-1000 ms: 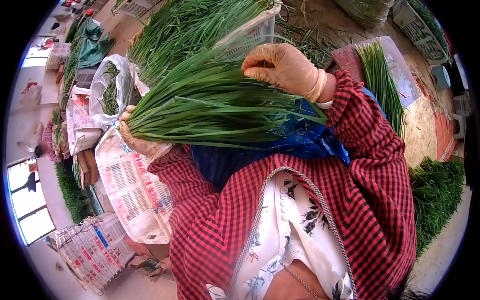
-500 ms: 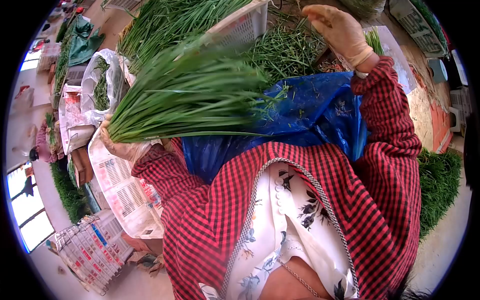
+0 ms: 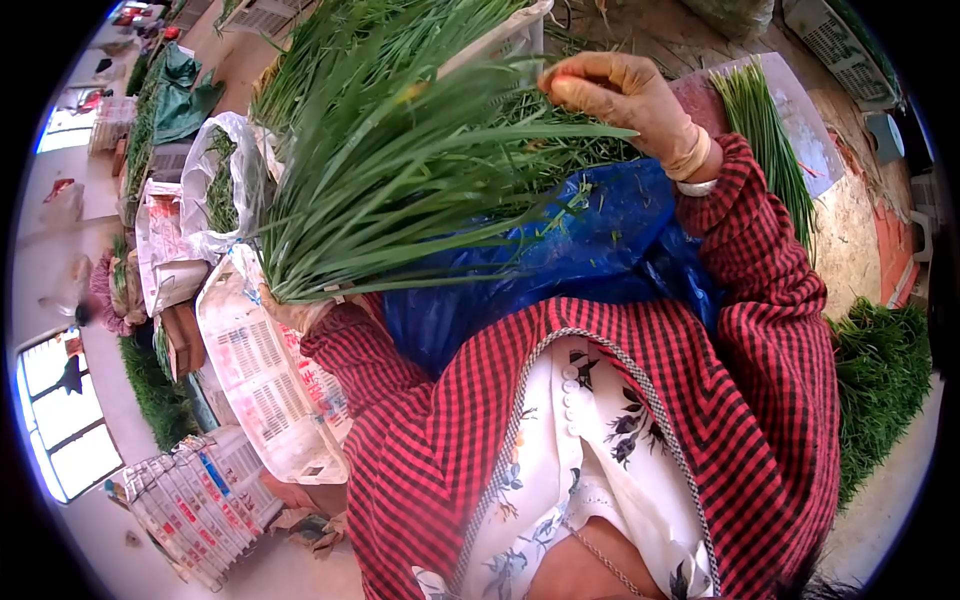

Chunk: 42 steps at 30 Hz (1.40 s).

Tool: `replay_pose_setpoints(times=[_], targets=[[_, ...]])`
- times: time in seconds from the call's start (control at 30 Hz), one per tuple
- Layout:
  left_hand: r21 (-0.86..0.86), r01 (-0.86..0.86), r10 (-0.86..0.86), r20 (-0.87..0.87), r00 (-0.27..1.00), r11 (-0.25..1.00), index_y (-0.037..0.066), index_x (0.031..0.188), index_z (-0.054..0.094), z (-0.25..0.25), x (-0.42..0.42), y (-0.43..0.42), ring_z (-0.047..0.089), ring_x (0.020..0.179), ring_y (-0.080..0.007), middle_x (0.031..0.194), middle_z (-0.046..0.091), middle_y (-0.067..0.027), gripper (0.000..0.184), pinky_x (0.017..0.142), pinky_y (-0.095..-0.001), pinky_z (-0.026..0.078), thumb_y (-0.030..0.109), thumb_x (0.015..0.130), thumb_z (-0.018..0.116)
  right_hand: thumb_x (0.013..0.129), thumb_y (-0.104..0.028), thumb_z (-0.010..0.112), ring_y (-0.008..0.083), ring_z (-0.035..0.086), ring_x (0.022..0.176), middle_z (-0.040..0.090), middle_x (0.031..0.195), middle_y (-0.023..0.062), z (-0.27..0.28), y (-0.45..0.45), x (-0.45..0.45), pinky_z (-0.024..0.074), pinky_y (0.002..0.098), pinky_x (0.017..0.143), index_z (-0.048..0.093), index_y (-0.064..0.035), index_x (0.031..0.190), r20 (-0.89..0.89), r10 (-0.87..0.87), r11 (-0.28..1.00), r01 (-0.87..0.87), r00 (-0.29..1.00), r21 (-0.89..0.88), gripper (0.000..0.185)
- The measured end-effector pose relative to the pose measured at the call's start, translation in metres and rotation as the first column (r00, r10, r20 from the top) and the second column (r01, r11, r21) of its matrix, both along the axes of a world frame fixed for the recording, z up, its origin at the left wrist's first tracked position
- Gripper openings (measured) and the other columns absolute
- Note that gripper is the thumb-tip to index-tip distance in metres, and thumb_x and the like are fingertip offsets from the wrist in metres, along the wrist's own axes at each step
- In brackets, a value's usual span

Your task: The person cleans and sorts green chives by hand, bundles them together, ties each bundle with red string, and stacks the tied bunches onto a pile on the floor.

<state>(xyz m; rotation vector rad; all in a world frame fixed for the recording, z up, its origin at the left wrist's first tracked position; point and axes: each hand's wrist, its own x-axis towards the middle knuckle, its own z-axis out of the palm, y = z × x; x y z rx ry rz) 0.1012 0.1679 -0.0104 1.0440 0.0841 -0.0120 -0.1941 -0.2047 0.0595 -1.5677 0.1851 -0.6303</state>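
Note:
My left hand (image 3: 292,312), in a pale glove, is closed round the base of a bunch of long green chives (image 3: 370,215). The leaves fan up and to the right across my lap, slightly blurred. My right hand (image 3: 630,100), also gloved, is raised beyond the leaf tips with thumb and fingers curled together. What lies between those fingertips, if anything, I cannot make out. A blue plastic apron (image 3: 610,225) covers my lap beneath the leaves. Past the bunch, loose green scraps (image 3: 590,150) lie in a heap, partly hidden.
A white crate (image 3: 510,40) and more chives (image 3: 310,90) stand ahead. To the right, another bunch (image 3: 765,130) lies on a board (image 3: 800,120). At left are a white plastic bag (image 3: 250,170) and a white basket (image 3: 265,380). Greens (image 3: 880,390) are piled at far right.
My right hand has come down and left toward the leaf tips, its fingers curling in. The chives in my left hand have shifted slightly right and fanned upward.

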Motion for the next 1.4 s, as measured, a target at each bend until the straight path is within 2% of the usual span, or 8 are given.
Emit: replay_pose_setpoints(times=[0.23,0.47,0.53,0.73,0.87,1.0,1.17,1.4], targets=[[-0.248,0.317,-0.299,0.108,0.948,0.915,0.008,0.118,0.061,-0.006,0.004,0.012,0.057,0.111,-0.0316,0.123,0.06,-0.0138,0.045,0.095,-0.0526,0.045,0.04,0.094,0.04,0.091,-0.025,0.063,0.0024,0.053,0.072,0.065,0.086,-0.0021,0.037,-0.005,0.009,0.0442,0.0178,0.064,0.067,-0.0047,0.108,-0.105,0.037,0.993,-0.049,0.994,-0.107,0.027],[-0.237,0.293,-0.265,0.143,0.954,0.926,0.007,0.115,0.061,-0.001,0.003,0.0,0.058,0.108,-0.0304,0.117,0.062,-0.0135,0.044,0.093,-0.0501,0.047,0.039,0.094,0.041,0.083,-0.046,0.067,0.021,0.065,0.087,0.068,0.092,0.0106,0.036,0.042,0.039,0.0503,0.0304,0.077,0.069,-0.0061,0.099,-0.28,0.166,0.912,-0.256,0.946,-0.322,0.043],[-0.242,0.308,-0.276,0.157,0.948,0.92,0.007,0.114,0.061,-0.001,0.005,0.0,0.058,0.107,-0.0293,0.117,0.062,-0.0128,0.043,0.094,-0.0497,0.046,0.04,0.095,0.041,0.085,-0.038,0.065,0.0234,0.066,0.086,0.069,0.091,0.0087,0.019,0.059,0.048,0.0516,0.0316,0.075,0.069,-0.0084,0.099,-0.057,0.157,0.932,-0.167,0.986,-0.321,0.033],[-0.331,0.494,-0.429,0.253,0.867,0.804,0.006,0.116,0.059,-0.004,0.007,0.016,0.058,0.107,-0.0247,0.118,0.061,-0.0106,0.041,0.096,-0.0457,0.045,0.037,0.095,0.041,0.085,-0.031,0.059,0.0299,0.062,0.073,0.064,0.078,0.0082,0.003,0.081,0.018,0.0509,0.0395,0.067,0.063,-0.013,0.089,-0.461,0.111,0.546,-0.442,0.88,-0.712,0.019],[-0.327,0.398,-0.325,0.255,0.911,0.857,0.006,0.116,0.058,-0.013,0.018,0.031,0.058,0.107,-0.0226,0.116,0.061,-0.0097,0.038,0.098,-0.0412,0.043,0.035,0.096,0.044,0.086,-0.024,0.062,0.0273,0.066,0.086,0.068,0.094,0.0115,-0.017,0.041,-0.014,0.0524,0.0348,0.079,0.067,-0.0091,0.105,-0.373,-0.144,0.849,-0.08,0.917,-0.523,0.024],[-0.416,0.447,-0.295,0.381,0.876,0.792,0.006,0.108,0.063,-0.001,0.013,0.025,0.062,0.1,-0.0197,0.107,0.065,-0.0079,0.031,0.09,-0.0407,0.051,0.031,0.093,0.051,0.084,-0.013,0.067,0.0159,0.062,0.09,0.064,0.101,0.0067,-0.017,-0.033,-0.034,0.0493,0.0272,0.083,0.062,-0.0028,0.113,-0.153,-0.353,0.827,0.231,0.923,-0.513,0.031],[-0.349,0.385,-0.247,0.38,0.891,0.854,0.006,0.106,0.064,0.008,0.005,0.013,0.062,0.097,-0.0211,0.105,0.065,-0.0076,0.03,0.085,-0.0409,0.053,0.03,0.093,0.053,0.086,-0.019,0.068,0.0076,0.059,0.081,0.067,0.087,0.0041,0.027,-0.009,-0.024,0.0473,0.0211,0.075,0.067,0.0002,0.103,-0.225,0.021,0.986,-0.058,0.974,-0.159,0.025],[-0.277,0.31,-0.206,0.349,0.914,0.909,0.005,0.107,0.062,0.015,0.005,0.006,0.062,0.097,-0.0216,0.104,0.065,-0.0083,0.033,0.085,-0.0417,0.053,0.032,0.093,0.051,0.084,-0.044,0.064,0.0225,0.064,0.079,0.067,0.084,0.0066,0.033,0.036,0.028,0.0493,0.0332,0.069,0.066,-0.0129,0.111,-0.452,-0.107,0.779,-0.207,0.886,-0.592,0.042]])
